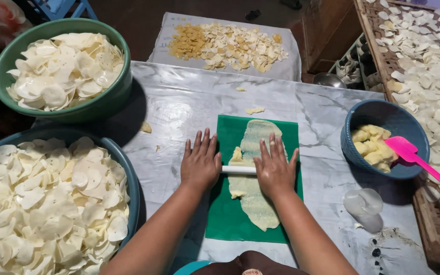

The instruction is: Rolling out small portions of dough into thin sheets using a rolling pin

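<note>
Right now both hands lie flat, fingers stretched out and spread, on a thin white rolling pin [238, 169] that runs crosswise over a green mat [227, 224] near the front edge of the marble-patterned tabletop [179, 102]. Neither hand curls around the pin: the left hand [200, 162] presses its left end with the palm, just off the mat's left border, and the right hand [275, 168] presses the right end, over the mat. Under the pin a long strip of pale yellow dough [257, 203] stretches from the mat's far edge towards the near one, rolled thin, with thicker lumps along its left side. At the table's left edge stand two green bowls, a far one [103, 99] and a near one [128, 173], both heaped with thin white round slices. Towards the right edge a blue bowl [383, 113] holds yellow dough lumps, and a pink spatula [416, 159] rests on its rim with the handle pointing right. A few translucent round discs [363, 206] lie just in front of that bowl. Beyond the far edge, a sheet [174, 30] carries scattered yellowish chips.
</note>
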